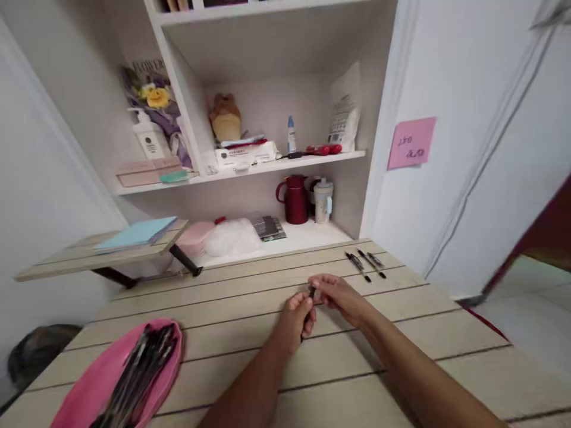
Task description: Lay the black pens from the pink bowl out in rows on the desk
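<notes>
Over the middle of the wooden desk [241,324], my left hand [298,318] is closed around a slim black pen [306,324]. The thumb and fingers of my right hand [332,292] pinch the pen's upper end. Most of the pen is hidden by the fingers. Just beyond my right hand lie several dark pens: one group [358,266] and another pen group [373,263] beside it. To the left front sits a pink basket [96,374] with a bundle of black pens [140,368] in it.
A raised wooden stand [66,255] at the left carries light-blue paper [136,233]. Behind the desk, white shelves hold a red jug [296,200], a light tumbler [323,201] and a white fluffy bag [234,238]. A pink note [411,142] is stuck on the right wall.
</notes>
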`<state>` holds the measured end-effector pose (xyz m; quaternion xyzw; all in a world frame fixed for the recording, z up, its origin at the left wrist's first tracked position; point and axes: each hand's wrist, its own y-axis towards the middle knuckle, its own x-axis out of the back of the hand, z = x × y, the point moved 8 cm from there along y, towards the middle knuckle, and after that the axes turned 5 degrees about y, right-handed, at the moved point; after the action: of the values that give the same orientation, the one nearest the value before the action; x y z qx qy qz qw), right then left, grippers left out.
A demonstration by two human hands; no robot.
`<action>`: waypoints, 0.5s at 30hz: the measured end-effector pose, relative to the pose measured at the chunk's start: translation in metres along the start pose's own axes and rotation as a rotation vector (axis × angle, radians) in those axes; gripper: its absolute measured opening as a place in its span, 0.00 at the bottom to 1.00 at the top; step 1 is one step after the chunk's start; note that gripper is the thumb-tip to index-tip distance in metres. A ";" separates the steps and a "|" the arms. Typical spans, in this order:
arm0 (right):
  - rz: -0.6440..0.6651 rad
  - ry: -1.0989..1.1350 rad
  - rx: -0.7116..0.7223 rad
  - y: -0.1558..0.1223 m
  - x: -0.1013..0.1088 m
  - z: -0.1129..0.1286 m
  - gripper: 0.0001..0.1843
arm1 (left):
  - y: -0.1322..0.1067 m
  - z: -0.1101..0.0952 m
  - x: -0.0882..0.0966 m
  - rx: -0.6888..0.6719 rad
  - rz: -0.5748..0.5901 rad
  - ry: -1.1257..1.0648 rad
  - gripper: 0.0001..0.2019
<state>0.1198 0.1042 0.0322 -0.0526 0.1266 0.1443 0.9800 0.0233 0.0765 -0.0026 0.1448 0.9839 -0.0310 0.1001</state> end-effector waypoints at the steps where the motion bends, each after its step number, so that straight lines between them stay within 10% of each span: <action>1: -0.017 -0.009 0.018 0.001 0.001 0.001 0.17 | 0.000 0.000 -0.001 0.006 0.001 -0.001 0.15; 15: -0.044 -0.036 0.046 0.002 0.000 0.005 0.17 | 0.000 -0.001 -0.004 0.022 0.033 -0.029 0.17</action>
<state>0.1209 0.1066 0.0369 -0.0303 0.1110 0.1207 0.9860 0.0271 0.0754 -0.0011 0.1616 0.9794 -0.0426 0.1134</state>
